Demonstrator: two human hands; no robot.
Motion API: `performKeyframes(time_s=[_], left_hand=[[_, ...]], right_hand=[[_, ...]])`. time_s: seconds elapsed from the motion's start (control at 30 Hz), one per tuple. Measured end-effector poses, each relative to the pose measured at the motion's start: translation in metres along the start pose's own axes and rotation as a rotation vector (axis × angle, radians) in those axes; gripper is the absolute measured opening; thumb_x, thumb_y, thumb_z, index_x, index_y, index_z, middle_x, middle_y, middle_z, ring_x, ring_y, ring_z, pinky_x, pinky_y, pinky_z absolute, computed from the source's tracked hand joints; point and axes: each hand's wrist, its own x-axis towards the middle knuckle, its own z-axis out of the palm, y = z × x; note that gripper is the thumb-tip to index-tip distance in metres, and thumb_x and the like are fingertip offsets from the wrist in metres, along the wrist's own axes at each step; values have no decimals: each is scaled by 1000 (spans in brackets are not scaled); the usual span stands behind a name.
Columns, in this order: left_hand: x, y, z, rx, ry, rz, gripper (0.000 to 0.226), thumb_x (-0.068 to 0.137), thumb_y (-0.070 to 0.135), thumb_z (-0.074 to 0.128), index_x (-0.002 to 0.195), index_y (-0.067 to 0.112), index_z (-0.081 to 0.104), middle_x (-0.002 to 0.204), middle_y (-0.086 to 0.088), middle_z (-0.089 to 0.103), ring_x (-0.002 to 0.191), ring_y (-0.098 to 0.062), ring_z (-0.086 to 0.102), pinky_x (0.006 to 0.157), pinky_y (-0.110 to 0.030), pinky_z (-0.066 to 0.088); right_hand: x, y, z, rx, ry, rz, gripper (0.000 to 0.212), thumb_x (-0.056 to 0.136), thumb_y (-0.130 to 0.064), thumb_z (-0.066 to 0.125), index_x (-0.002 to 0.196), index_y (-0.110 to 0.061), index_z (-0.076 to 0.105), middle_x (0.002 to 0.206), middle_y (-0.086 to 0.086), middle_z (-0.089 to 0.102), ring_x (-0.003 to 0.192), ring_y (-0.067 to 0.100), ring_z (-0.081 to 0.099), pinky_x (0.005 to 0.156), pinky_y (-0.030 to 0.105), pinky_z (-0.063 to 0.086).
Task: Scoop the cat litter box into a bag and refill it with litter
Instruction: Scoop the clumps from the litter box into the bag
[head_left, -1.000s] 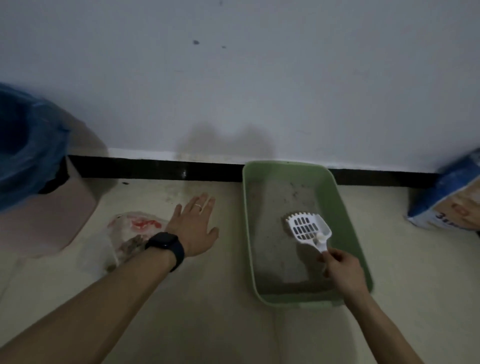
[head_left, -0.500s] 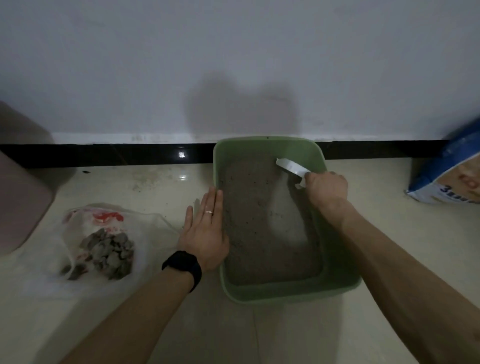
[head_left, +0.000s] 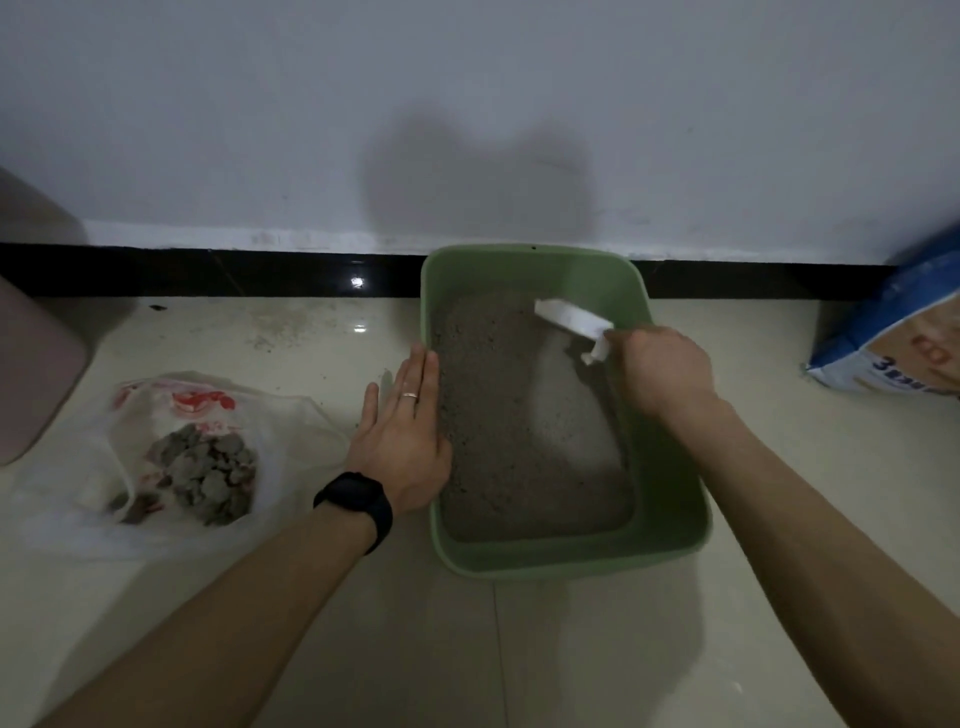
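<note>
A green litter box (head_left: 670, 499) stands on the tiled floor against the wall, with grey litter (head_left: 498, 415) spread in it. My right hand (head_left: 657, 369) grips the handle of a white slotted scoop (head_left: 571, 319), whose head sits in the litter at the box's far right corner. My left hand (head_left: 402, 436) lies flat with straight fingers against the box's left wall. A white plastic bag with red print (head_left: 171, 415) lies open on the floor to the left, holding grey clumps (head_left: 205, 473).
A blue and white litter sack (head_left: 898, 332) leans at the right edge. A pink bin (head_left: 31, 364) stands at the far left. The wall and black skirting run directly behind the box.
The view has shifted left to right and closer. My right hand carried the scoop from the box's near middle to its far right corner. My left hand moved from the floor to the box's left wall.
</note>
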Motion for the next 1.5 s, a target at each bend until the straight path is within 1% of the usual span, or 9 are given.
performKeyframes(time_s=[0.13,0.33,0.5,0.63,0.8,1.07,1.17,1.27,1.5], left_hand=[[1,3,-2,39,-36,-21,88,94,28,37,148,17,-32,158,2,-32,150,-14,-10,121,-44,-6],[1,6,-6,77,-68,-29,86,96,30,34,147,15,-33,155,1,-37,149,-16,-14,120,-43,-9],[3,2,-2,71,-68,-14,85,97,34,33,148,14,-32,157,-1,-34,150,-16,-10,120,-45,-6],[2,2,-1,79,-43,-7,86,95,32,34,149,14,-30,157,0,-33,150,-15,-8,120,-45,-4],[0,3,-5,84,-57,-14,86,95,32,34,148,14,-31,156,0,-35,150,-15,-9,120,-45,-5],[2,4,-4,99,-77,-21,87,96,35,36,148,12,-32,155,-1,-37,150,-17,-9,120,-47,-3],[2,4,-5,103,-75,-9,86,97,34,34,148,12,-32,156,-1,-36,150,-17,-9,120,-47,-3],[2,5,-4,105,-65,-11,84,97,33,33,148,13,-31,157,-2,-35,150,-17,-9,119,-47,-5],[3,9,-3,94,-68,-21,86,97,33,35,148,13,-30,156,-1,-35,150,-17,-11,119,-46,-6]], right_hand=[[38,-26,9,23,-29,84,31,95,-35,55,116,-15,65,103,10,62,89,28,63,72,33,49],[-25,-64,30,-54,-58,-335,40,95,-19,52,135,-19,49,132,12,50,103,28,60,78,38,58],[-102,-43,13,-134,-154,-542,48,96,-20,42,143,-32,41,135,4,51,109,27,56,86,35,46],[-92,-10,-7,-204,-146,-397,40,98,-28,46,136,-41,47,122,-5,59,101,22,63,83,32,50],[-33,-12,6,-169,-60,-142,36,99,-29,45,135,-24,49,118,6,57,95,26,62,76,37,54],[-110,-53,-2,-217,-268,-403,35,98,-30,39,130,-21,51,121,7,56,98,30,64,68,34,44],[-98,-30,-26,-245,-292,-260,28,93,-41,48,114,-25,59,106,5,64,99,28,66,78,35,50],[-68,-2,-31,-310,-239,-87,21,93,-40,49,99,-25,63,74,-3,55,73,21,60,71,33,50],[-43,11,-18,-388,-414,-11,19,90,-39,51,90,-22,58,76,-2,53,71,18,53,67,31,40]])
